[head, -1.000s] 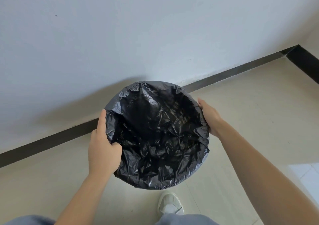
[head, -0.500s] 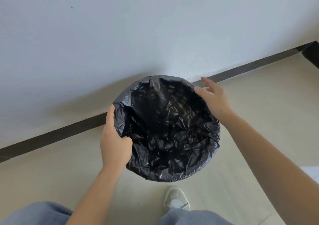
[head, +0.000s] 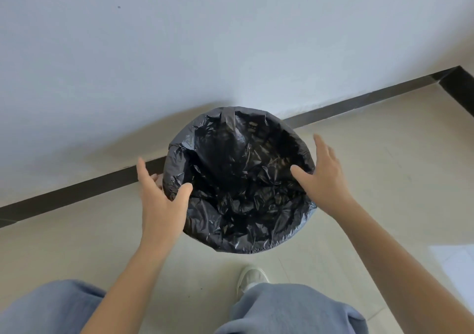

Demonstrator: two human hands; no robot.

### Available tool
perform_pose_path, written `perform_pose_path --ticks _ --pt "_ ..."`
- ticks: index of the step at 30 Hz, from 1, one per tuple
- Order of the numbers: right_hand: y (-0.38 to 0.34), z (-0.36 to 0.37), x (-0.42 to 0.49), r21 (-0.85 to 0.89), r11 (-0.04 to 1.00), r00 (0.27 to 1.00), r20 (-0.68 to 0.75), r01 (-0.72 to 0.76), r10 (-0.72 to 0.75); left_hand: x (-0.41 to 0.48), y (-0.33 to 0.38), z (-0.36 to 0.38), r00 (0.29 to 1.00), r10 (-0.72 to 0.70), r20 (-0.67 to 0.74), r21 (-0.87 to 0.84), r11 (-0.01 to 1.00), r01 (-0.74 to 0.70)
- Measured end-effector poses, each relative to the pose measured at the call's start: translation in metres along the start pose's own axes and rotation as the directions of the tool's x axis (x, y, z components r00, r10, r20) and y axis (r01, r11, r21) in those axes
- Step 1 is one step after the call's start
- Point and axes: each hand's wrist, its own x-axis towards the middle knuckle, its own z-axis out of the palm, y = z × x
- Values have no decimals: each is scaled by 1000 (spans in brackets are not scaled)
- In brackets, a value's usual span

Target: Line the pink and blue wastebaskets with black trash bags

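1. Pale beige floor (head: pixel 359 179) meets a plain white wall (head: pixel 230 38), with a dark baseboard (head: pixel 359 100) running diagonally along the join and turning a corner at the far right
2. Sitting on the floor right up against that baseboard is the wastebasket, fully covered by a black trash bag (head: pixel 238 179), so you can't tell from here whether it's the pink or the blue one
3. Bag is crinkly and glossy, pushed down inside and folded over the rim all the way round; a flat strip of it sticks up at the far edge
4. Left hand (head: pixel 161 203) is at the left side of the rim, thumb hooked over onto the bag and the fingers (head: pixel 142 169) reaching round the outside, spread and loose rather than pinching anything
5. Right hand (head: pixel 323 177) is at the right side of the rim, palm facing in, fingers apart and straight, thumb over the bag's inside edge; can't tell if it's actually touching the plastic
6. Both bare forearms come in from the bottom corners
7. Down low you get light blue trousers (head: pixel 282 310) and one white shoe (head: pixel 252 276) on the floor, just below the basket
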Motion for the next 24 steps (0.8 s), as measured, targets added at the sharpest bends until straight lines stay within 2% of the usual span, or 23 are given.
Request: perform_pose_path --ticks 3,6,8,11,16,19,24 --pt "16 13 -48 199 963 972 185 -183 146 -22 1 -3 989 -42 141 -36 998 47" --pt "22 30 -54 428 800 904 275 -421 328 -35 -6 5 980 -86 180 6 996 86" --pt "25 35 -46 498 715 871 295 -491 393 -29 -11 6 979 -101 175 -25 994 107" --pt "31 35 -37 555 656 859 331 -512 391 -18 -17 2 959 -180 219 -142 966 214" --pt "35 30 -33 558 634 841 418 -536 343 -10 -19 0 896 -266 355 -263 891 369" --pt "39 29 -33 558 618 821 488 -555 297 -6 -22 -2 866 -319 386 -285 851 441" --pt "46 28 -37 563 637 825 521 -526 221 -6 -34 -4 780 -388 491 -250 795 552"
